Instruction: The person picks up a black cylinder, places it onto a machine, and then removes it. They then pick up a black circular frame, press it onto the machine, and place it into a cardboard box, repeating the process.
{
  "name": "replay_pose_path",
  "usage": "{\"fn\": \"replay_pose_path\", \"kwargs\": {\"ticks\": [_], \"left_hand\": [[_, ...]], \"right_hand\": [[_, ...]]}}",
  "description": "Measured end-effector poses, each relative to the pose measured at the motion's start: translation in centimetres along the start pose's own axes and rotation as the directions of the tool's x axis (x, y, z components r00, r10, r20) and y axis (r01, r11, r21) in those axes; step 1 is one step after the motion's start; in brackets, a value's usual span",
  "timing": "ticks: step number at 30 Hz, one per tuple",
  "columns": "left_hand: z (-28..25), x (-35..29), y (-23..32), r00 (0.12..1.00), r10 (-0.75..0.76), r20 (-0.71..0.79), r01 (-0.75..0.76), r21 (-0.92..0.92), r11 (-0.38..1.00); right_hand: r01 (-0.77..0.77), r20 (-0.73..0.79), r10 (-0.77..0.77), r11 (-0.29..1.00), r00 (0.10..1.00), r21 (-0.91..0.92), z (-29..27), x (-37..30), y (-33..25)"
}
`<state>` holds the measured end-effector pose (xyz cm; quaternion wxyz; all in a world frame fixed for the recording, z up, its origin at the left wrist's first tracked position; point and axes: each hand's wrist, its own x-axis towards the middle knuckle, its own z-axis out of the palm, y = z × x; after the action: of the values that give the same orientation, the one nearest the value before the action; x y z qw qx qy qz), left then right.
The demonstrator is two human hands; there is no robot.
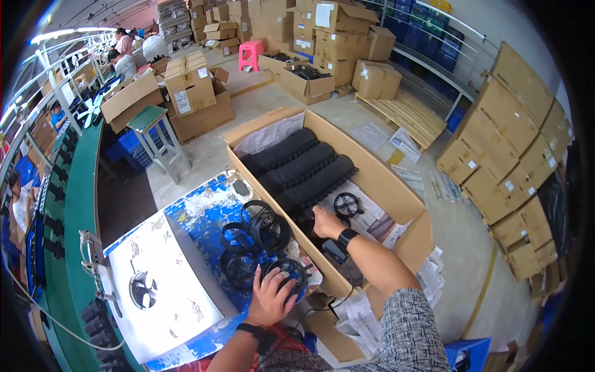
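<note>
Black plastic rings with inner spokes [271, 232] lie heaped, overlapping, on the chipped blue desk [197, 208]; another spoked black ring [348, 204] lies beside three ribbed black rows [297, 168] in the brown cardboard box [389, 177].

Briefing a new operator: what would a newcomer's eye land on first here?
Probably the bright pink stool, upper left of centre. Nearer, three rows of black parts lie in the open carton, where the right hand reaches in. The left hand lies on black ring-shaped parts on the chipped blue table.

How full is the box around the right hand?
The box is partly full: rows of black parts fill its far part; nearer, some paper shows.
</note>
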<state>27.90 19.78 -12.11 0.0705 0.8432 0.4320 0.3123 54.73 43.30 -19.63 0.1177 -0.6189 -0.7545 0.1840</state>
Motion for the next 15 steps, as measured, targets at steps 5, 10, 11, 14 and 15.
{"fn": "replay_pose_path", "kwargs": {"ticks": [5, 10, 11, 14, 15], "left_hand": [[-0.4, -1.1, -1.2, 1.0, -0.012, -0.011, 0.013, 0.022, 1.0], [-0.4, -0.4, -0.8, 0.999, 0.013, -0.045, -0.013, 0.008, 1.0], [-0.2, 0.1, -0.6, 0.998, 0.009, -0.054, -0.009, 0.008, 1.0], [-0.3, -0.6, -1.2, 0.998, 0.011, -0.058, -0.011, 0.006, 1.0], [-0.6, -0.9, -1.6, 0.998, -0.003, -0.056, 0.004, 0.034, 0.999]], "right_hand": [[-0.032, 0.181, 0.052, 0.994, 0.982, -0.109, -4.0, -0.6, -3.0], [0.049, -0.085, -0.037, 0.988, 0.996, 0.147, -18.4, -2.9, -6.3], [0.14, -0.204, -0.085, 0.951, 0.975, 0.275, -20.5, -3.1, -6.5], [0.351, -0.167, -0.336, 0.618, 0.927, 0.704, -21.5, -1.9, -14.2], [0.356, -0.136, -0.416, 0.516, 0.899, 0.779, -20.1, -0.6, -17.1]]}}
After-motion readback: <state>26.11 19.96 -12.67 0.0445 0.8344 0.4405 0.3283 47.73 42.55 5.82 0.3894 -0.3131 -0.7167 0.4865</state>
